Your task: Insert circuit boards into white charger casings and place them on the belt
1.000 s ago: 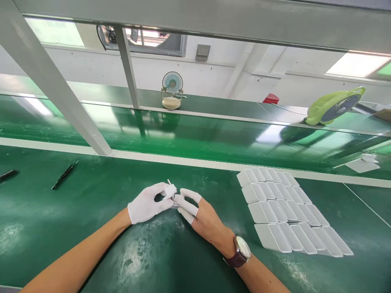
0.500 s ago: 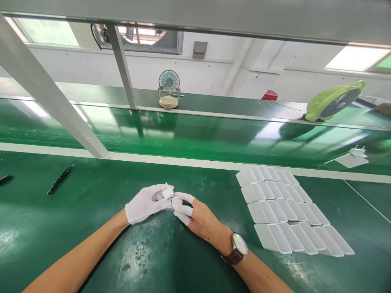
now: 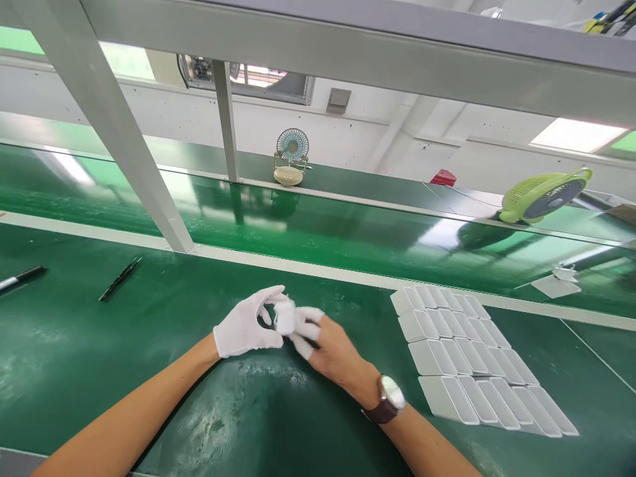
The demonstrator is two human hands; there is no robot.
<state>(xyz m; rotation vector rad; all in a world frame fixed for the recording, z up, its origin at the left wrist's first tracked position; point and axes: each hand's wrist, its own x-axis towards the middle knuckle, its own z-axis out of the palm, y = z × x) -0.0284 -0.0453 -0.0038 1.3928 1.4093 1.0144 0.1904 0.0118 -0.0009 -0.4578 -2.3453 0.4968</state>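
A small white plastic part point(image 3: 285, 318), blurred by motion, is pinched in the fingers of my right hand point(image 3: 332, 346), which wears white finger covers. My left hand point(image 3: 246, 324), in a white glove, is open, its thumb and fingers spread on the left side of the part. Whether a left fingertip touches it I cannot tell. Both hands are over the green work surface point(image 3: 238, 411). Rows of white oblong shells point(image 3: 477, 361) with hollow tops lie to the right of my hands.
Black tweezers point(image 3: 120, 279) and a dark pen-like tool point(image 3: 22, 277) lie at left. A grey post point(image 3: 124, 146) rises from the white rail. Beyond runs a green belt carrying a white piece point(image 3: 555, 285). Behind it stand a beige fan point(image 3: 289, 156) and a lime-green fan point(image 3: 544, 195).
My left hand has opened and let go of the white part, which has turned and is now in my right fingers. The view has tilted and shifted slightly.
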